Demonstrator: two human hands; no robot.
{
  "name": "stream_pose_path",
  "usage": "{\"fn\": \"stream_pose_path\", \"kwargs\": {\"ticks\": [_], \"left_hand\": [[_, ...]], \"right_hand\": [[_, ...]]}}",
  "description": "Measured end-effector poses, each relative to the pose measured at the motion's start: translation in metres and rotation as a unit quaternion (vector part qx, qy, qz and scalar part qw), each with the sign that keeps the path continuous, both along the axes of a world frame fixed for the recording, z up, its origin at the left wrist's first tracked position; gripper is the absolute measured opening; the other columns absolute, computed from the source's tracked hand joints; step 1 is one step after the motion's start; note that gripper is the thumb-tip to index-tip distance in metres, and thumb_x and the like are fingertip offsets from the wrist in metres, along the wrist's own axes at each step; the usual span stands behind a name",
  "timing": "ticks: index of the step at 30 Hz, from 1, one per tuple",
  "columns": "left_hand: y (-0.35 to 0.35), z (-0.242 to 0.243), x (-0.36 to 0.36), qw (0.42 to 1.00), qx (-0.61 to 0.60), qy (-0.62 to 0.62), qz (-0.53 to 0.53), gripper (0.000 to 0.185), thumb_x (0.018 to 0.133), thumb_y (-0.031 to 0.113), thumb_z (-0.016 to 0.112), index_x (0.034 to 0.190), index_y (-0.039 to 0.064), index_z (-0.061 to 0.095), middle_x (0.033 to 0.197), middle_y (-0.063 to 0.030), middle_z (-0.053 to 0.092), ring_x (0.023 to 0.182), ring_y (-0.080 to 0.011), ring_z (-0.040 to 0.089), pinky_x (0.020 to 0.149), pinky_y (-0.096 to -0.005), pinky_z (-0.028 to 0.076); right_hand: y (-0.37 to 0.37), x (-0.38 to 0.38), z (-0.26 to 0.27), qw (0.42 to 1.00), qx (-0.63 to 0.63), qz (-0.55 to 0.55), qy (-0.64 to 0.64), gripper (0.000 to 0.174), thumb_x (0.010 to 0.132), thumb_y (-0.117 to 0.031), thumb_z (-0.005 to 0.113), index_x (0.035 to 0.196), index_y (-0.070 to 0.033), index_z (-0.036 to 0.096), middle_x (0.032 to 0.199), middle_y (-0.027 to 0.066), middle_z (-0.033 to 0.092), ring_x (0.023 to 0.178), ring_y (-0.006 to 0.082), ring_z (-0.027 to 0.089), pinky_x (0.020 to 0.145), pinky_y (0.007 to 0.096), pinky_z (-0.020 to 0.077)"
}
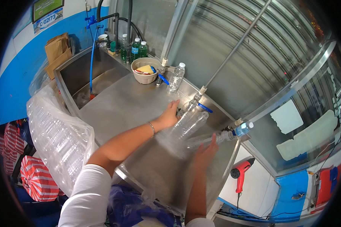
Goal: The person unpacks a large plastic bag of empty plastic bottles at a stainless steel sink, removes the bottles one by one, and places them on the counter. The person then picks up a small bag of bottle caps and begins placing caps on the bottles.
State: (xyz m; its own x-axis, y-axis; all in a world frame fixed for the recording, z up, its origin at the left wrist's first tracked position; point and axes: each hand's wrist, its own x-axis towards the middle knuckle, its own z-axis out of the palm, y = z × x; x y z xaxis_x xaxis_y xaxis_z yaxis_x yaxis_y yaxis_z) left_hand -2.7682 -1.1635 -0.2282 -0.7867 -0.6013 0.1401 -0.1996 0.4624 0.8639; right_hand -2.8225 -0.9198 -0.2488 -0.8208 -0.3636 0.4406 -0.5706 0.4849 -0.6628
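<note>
Several clear plastic bottles (pixel 191 124) without caps stand or lean together on the steel counter (pixel 116 105), near the taps. My left hand (pixel 170 115), with a bracelet at the wrist, is at the left side of this group; whether it touches a bottle cannot be made out. Blurred, my right hand (pixel 207 153) is raised with fingers apart, just below a clear bottle lying towards the right tap. A capped clear bottle (pixel 176 78) stands behind, by the back ledge. A blue-tinted bottle with a white cap (pixel 243 129) is at the counter's right corner.
A beige plastic basin (pixel 145 71) holds a sponge. Green bottles (pixel 135 49) stand by black pipes. A blue hose (pixel 93 59) hangs into the sink (pixel 82 73). A large clear bag of bottles (pixel 59 130) leans at left. A red heat gun (pixel 241 173) lies at right.
</note>
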Motion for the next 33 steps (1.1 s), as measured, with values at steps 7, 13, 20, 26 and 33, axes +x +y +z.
{"fn": "stream_pose_path", "kwargs": {"ticks": [7, 13, 20, 26, 33], "left_hand": [[-0.050, 0.136, 0.153, 0.987, -0.126, 0.018, -0.102, 0.034, 0.083, 0.001, 0.059, 0.117, 0.008, 0.063, 0.129, -0.0151, 0.053, 0.108, -0.0250, 0.057, 0.087, -0.0345, 0.049], [-0.086, 0.179, 0.352, 0.991, -0.050, -0.056, 0.114, 0.017, 0.077, -0.004, 0.052, 0.081, 0.000, 0.068, 0.081, -0.0134, 0.068, 0.080, -0.0263, 0.066, 0.071, -0.0355, 0.050], [-0.105, 0.086, 0.479, 0.896, -0.201, -0.288, 0.272, 0.014, 0.077, 0.011, 0.058, 0.077, 0.002, 0.068, 0.082, -0.0229, 0.066, 0.082, -0.0381, 0.065, 0.076, -0.0416, 0.053], [-0.089, 0.045, 0.518, 0.788, -0.317, -0.388, 0.357, 0.062, 0.071, 0.023, 0.080, 0.123, 0.013, 0.047, 0.142, -0.0202, 0.035, 0.123, -0.0413, 0.046, 0.095, -0.0579, 0.040], [-0.121, 0.056, 0.564, 0.844, -0.220, -0.342, 0.350, 0.082, 0.065, 0.028, 0.085, 0.132, 0.011, 0.042, 0.135, -0.0218, 0.045, 0.117, -0.0404, 0.052, 0.090, -0.0584, 0.043]], "right_hand": [[-0.023, -0.068, -0.040, 0.939, 0.291, 0.026, 0.180, 0.058, 0.093, -0.020, 0.057, 0.149, -0.020, 0.039, 0.144, 0.0301, 0.033, 0.135, 0.0453, 0.032, 0.111, 0.0511, 0.0310], [-0.041, -0.001, -0.015, 0.961, 0.012, 0.039, 0.274, 0.052, 0.096, -0.035, 0.057, 0.140, -0.010, 0.046, 0.146, 0.0201, 0.040, 0.136, 0.0418, 0.032, 0.112, 0.0521, 0.0288], [-0.169, 0.249, 0.081, 0.810, -0.121, 0.574, 0.015, 0.015, 0.086, -0.003, 0.062, 0.099, -0.005, 0.070, 0.096, 0.0120, 0.066, 0.086, 0.0259, 0.064, 0.077, 0.0333, 0.0515], [-0.284, 0.354, 0.044, 0.673, 0.119, 0.728, 0.051, 0.029, 0.086, -0.015, 0.067, 0.113, -0.006, 0.058, 0.106, 0.0177, 0.062, 0.100, 0.0365, 0.061, 0.084, 0.0444, 0.0497], [-0.284, 0.331, 0.022, 0.603, 0.181, 0.773, -0.074, 0.041, 0.084, -0.026, 0.073, 0.118, -0.008, 0.059, 0.113, 0.0167, 0.059, 0.105, 0.0347, 0.059, 0.088, 0.0428, 0.0488]]}}
